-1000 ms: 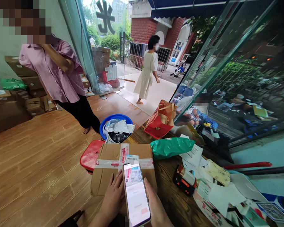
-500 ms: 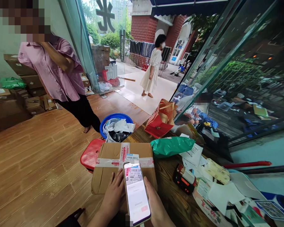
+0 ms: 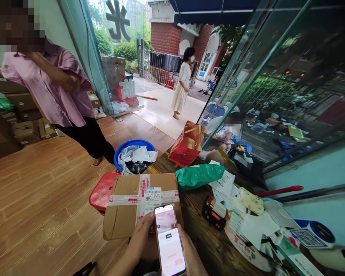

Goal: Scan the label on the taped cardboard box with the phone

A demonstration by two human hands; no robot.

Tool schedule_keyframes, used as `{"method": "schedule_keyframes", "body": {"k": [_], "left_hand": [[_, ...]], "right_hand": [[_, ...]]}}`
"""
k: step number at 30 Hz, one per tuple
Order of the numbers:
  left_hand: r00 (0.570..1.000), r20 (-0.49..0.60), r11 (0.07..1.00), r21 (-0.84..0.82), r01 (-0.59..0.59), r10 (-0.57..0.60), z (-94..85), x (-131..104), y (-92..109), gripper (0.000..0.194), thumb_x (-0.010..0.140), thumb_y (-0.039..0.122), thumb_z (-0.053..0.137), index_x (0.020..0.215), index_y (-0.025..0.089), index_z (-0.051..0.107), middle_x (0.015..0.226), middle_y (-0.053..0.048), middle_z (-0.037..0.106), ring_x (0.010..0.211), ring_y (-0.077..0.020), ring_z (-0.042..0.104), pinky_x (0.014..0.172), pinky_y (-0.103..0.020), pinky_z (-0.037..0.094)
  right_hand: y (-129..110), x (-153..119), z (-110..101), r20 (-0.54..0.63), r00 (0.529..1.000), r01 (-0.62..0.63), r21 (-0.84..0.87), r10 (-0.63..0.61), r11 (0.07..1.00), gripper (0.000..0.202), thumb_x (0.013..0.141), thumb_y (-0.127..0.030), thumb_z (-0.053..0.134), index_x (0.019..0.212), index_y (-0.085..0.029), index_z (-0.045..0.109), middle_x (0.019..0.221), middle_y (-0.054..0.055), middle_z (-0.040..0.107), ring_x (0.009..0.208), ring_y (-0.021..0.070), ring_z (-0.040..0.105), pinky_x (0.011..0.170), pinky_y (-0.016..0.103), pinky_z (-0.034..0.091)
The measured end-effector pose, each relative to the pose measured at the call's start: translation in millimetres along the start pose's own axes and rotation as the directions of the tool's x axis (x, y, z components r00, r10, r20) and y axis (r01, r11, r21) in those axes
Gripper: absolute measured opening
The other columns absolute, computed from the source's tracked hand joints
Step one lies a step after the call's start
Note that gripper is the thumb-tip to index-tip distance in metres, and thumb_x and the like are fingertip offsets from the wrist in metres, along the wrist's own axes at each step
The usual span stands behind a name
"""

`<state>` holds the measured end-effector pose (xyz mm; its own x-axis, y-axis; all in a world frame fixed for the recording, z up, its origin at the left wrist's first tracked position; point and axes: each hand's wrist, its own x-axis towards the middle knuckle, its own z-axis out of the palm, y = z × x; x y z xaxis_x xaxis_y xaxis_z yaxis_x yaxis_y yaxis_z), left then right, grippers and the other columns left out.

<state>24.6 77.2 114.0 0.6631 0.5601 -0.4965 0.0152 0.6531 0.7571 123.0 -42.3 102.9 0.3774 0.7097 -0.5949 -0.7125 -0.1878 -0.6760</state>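
Right hand [image 3: 189, 255] gripping phone [image 3: 170, 240] over near edge of taped cardboard box [image 3: 140, 201] on wooden counter [image 3: 207, 237]; left hand [image 3: 142, 239] flat on box, fingers spread. Risk: box overhanging counter's left edge, could tip.

The right hand [image 3: 189, 251] holds a phone [image 3: 169, 241] over a taped cardboard box [image 3: 138, 203]. The left hand [image 3: 142, 239] rests on the box.

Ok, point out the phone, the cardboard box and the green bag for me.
phone [image 3: 170, 242], head view, middle of its screen.
cardboard box [image 3: 126, 212], head view, bare top face left of the label.
green bag [image 3: 198, 175], head view, middle of its bulge.
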Motion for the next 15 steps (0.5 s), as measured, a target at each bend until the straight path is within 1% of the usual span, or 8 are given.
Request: {"method": "schedule_keyframes", "body": {"k": [2, 5, 8, 10, 13, 15], "left_hand": [[0.998, -0.054, 0.999, 0.031, 0.016, -0.014, 14.5, -3.0, 6.2, 0.067, 0.044, 0.076, 0.072, 0.069, 0.014, 0.063, 0.059, -0.001, 0.062, 0.057, -0.0133, 0.053, 0.053, -0.023, 0.040], [0.996, -0.081, 0.998, 0.043, 0.049, -0.046, 31.9, -5.7, 11.0, 0.070, 0.034, 0.079, 0.072, 0.058, 0.016, 0.055, 0.049, 0.002, 0.052, 0.048, -0.0098, 0.044, 0.048, -0.021, 0.032], [0.995, -0.091, 0.995, 0.082, 0.059, -0.051, 39.1, -3.5, 7.9, 0.071, 0.027, 0.081, 0.070, 0.051, 0.018, 0.048, 0.045, 0.004, 0.044, 0.046, -0.0085, 0.038, 0.046, -0.022, 0.028], [0.995, -0.085, 0.989, 0.130, 0.068, -0.057, 39.1, -0.7, 3.0, 0.072, 0.028, 0.084, 0.067, 0.051, 0.018, 0.048, 0.046, 0.004, 0.044, 0.047, -0.0087, 0.037, 0.046, -0.022, 0.026], [0.997, -0.051, 0.986, 0.151, 0.066, -0.059, 39.0, 0.7, -2.8, 0.072, 0.031, 0.084, 0.066, 0.054, 0.018, 0.049, 0.046, 0.006, 0.040, 0.047, -0.0085, 0.035, 0.048, -0.022, 0.024], [0.998, -0.022, 0.989, 0.136, 0.054, -0.052, 41.3, -1.1, -3.6, 0.071, 0.031, 0.082, 0.068, 0.054, 0.017, 0.050, 0.046, 0.007, 0.038, 0.048, -0.0082, 0.035, 0.050, -0.023, 0.025]], "right_hand": [[6.1, 0.6, -13.1, -0.105, 0.993, 0.039, -0.038, -0.043, 0.998, 0.073, 0.061, -0.073, 0.069, 0.102, -0.012, 0.072, 0.105, 0.015, 0.072, 0.107, 0.0326, 0.063, 0.091, 0.041, 0.051], [15.6, -1.0, -31.0, -0.207, 0.961, 0.156, -0.136, -0.182, 0.978, 0.067, 0.053, -0.069, 0.076, 0.095, -0.017, 0.073, 0.110, 0.013, 0.071, 0.116, 0.0347, 0.058, 0.096, 0.042, 0.049], [24.4, -5.1, -43.7, -0.201, 0.926, 0.273, -0.233, -0.321, 0.933, 0.071, 0.040, -0.063, 0.086, 0.096, -0.021, 0.073, 0.115, 0.011, 0.069, 0.121, 0.0380, 0.052, 0.101, 0.044, 0.045], [29.1, -6.9, -51.1, -0.177, 0.923, 0.286, -0.280, -0.342, 0.916, 0.076, 0.033, -0.058, 0.089, 0.098, -0.023, 0.071, 0.116, 0.011, 0.068, 0.126, 0.0401, 0.047, 0.104, 0.046, 0.042], [36.6, -4.8, -65.7, -0.190, 0.914, 0.280, -0.345, -0.359, 0.896, 0.076, 0.034, -0.060, 0.088, 0.099, -0.024, 0.071, 0.118, 0.011, 0.067, 0.129, 0.0411, 0.043, 0.109, 0.049, 0.038], [43.7, -0.5, -77.7, -0.217, 0.887, 0.299, -0.403, -0.408, 0.865, 0.076, 0.036, -0.062, 0.087, 0.100, -0.024, 0.071, 0.119, 0.011, 0.067, 0.128, 0.0413, 0.044, 0.112, 0.050, 0.033]]}}
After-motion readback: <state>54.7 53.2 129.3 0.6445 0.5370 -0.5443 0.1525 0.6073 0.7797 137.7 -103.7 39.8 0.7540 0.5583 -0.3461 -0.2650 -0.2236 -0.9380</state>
